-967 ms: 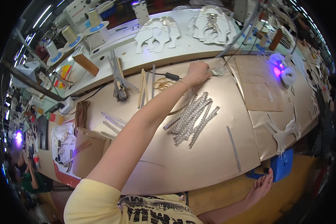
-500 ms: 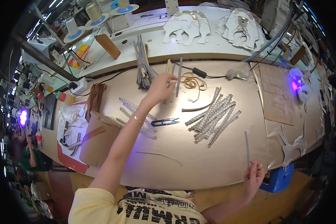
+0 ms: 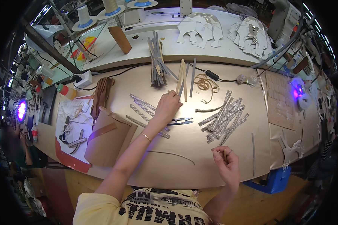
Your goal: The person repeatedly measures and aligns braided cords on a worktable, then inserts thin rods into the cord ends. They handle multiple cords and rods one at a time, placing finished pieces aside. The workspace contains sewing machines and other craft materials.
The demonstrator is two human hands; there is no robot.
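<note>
My left hand (image 3: 166, 108) reaches over the middle of the table, its bent fingers closed at the lower end of a narrow beige strip (image 3: 180, 77). Another beige strip and thin grey strips lie beside it. Just below those fingers are blue-handled thread snips (image 3: 181, 121), partly covered by the hand. Nearer the front edge, my right hand (image 3: 227, 165) is raised with thumb and fingers pinched together; what is between them, if anything, I cannot make out. To its right a single grey strip (image 3: 253, 153) lies on the table. Braided grey strips (image 3: 223, 122) are heaped beyond my right hand.
More braided strips (image 3: 139, 107) lie under my left forearm. A bundle of grey strips (image 3: 157, 63) stands farther back, near a coil of tan cord (image 3: 206, 83). At left are a brown folded sheet (image 3: 110, 140) and brown strips (image 3: 100, 93). White cut pieces (image 3: 201, 30) rest on the back shelf.
The grey strip that my right hand held now lies on the table, and that hand has moved left. My left hand has come nearer, down to the strips' lower ends. The view has shifted slightly.
</note>
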